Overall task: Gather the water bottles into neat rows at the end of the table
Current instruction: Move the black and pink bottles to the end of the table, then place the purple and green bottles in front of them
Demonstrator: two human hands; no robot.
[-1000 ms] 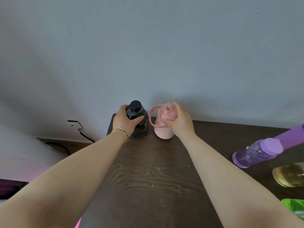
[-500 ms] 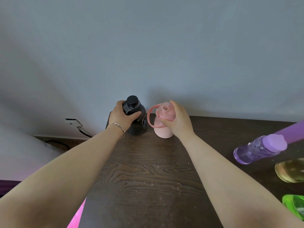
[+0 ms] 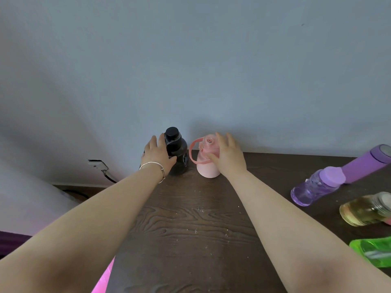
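Note:
A black bottle [image 3: 179, 149] and a pink bottle [image 3: 206, 169] with a loop handle stand upright side by side at the far left end of the dark wooden table [image 3: 190, 218], against the wall. My left hand [image 3: 157, 154] is at the black bottle's left side, fingers spread and straightened, thumb still near its body. My right hand [image 3: 228, 157] is at the pink bottle's right side, with its fingers lifted and apart. Neither hand closes round its bottle.
On the right lie a clear purple bottle [image 3: 313, 187], a tall lilac bottle [image 3: 366, 166], a yellowish bottle [image 3: 364, 210] and a green bottle [image 3: 372, 250]. A wall socket with a cable [image 3: 96, 162] sits left of the table. A pink object [image 3: 103, 280] shows below the table's left edge.
Both hands gripped the bottle tops before; now their fingers have loosened and spread. The black and pink bottles stay standing by the wall.

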